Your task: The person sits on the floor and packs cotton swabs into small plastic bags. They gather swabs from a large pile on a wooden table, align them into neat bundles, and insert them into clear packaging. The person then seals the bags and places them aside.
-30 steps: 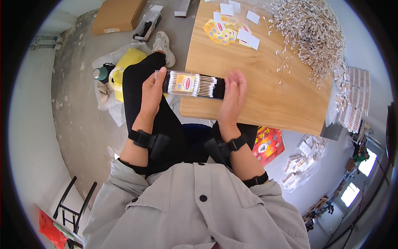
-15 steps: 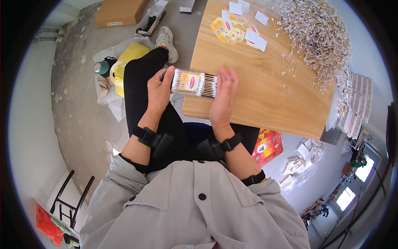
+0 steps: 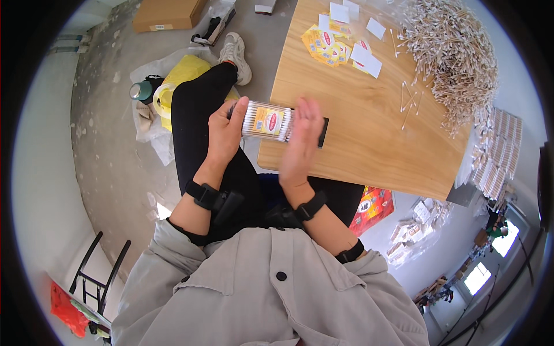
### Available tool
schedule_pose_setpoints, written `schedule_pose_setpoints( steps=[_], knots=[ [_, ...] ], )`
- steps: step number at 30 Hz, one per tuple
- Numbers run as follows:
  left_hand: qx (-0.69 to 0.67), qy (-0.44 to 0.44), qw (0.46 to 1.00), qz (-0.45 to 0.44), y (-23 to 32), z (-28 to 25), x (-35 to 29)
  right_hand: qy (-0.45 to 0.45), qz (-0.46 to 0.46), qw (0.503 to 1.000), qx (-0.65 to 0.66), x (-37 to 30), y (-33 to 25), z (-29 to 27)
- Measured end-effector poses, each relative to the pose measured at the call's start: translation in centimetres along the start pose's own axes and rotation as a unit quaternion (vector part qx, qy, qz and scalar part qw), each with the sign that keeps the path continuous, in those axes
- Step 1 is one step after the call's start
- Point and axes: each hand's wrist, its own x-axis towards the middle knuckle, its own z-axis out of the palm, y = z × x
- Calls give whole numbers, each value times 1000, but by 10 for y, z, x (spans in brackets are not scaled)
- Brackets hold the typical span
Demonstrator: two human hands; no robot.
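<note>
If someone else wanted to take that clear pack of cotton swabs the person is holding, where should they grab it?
Probably around the middle of the swab pack, coming from above. It lies sideways, the left hand gripping one end and the right hand flat against the other, so only the labelled round middle is free.

Light: bright, even daylight | Shadows: soft | Blur: right hand (image 3: 301,140) smeared | Edges: fisheye bending, black rim

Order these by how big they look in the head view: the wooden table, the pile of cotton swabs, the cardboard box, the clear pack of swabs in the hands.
1. wooden table
2. pile of cotton swabs
3. cardboard box and clear pack of swabs: they look alike, and the pack is nearer the camera, so I do not rank them.
</note>
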Motion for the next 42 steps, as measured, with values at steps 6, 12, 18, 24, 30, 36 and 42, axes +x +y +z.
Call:
schedule_pose_setpoints(
  steps=[6, 12, 18, 24, 30, 36, 42],
  knots=[
    [-5, 21, 1000, 10, -4, 1, 2, -31, 5, 999, 19, 4, 4, -4],
    [-99, 16, 991, -88, 19, -1, 8, -9, -2, 995, 97, 13, 7, -4],
    [-48, -9, 998, -30, -1, 0, 10, -32, 7, 997, 70, 15, 4, 9],
    [-48, -29, 998, -29, -6, -2, 12, -68, -38, 995, -66, 11, 3, 13],
    [-141, -41, 987, -73, 0, -3, 13, -108, -18, 992, -60, 20, 7, 2],
    [-84, -67, 993, -50, 8, -10, 21, -53, -14, 997, 49, 34, 0, 3],
    [-38, -29, 999, -22, 1, -3, 18, -91, -24, 995, 34, 37, 6, 14]
  ],
)
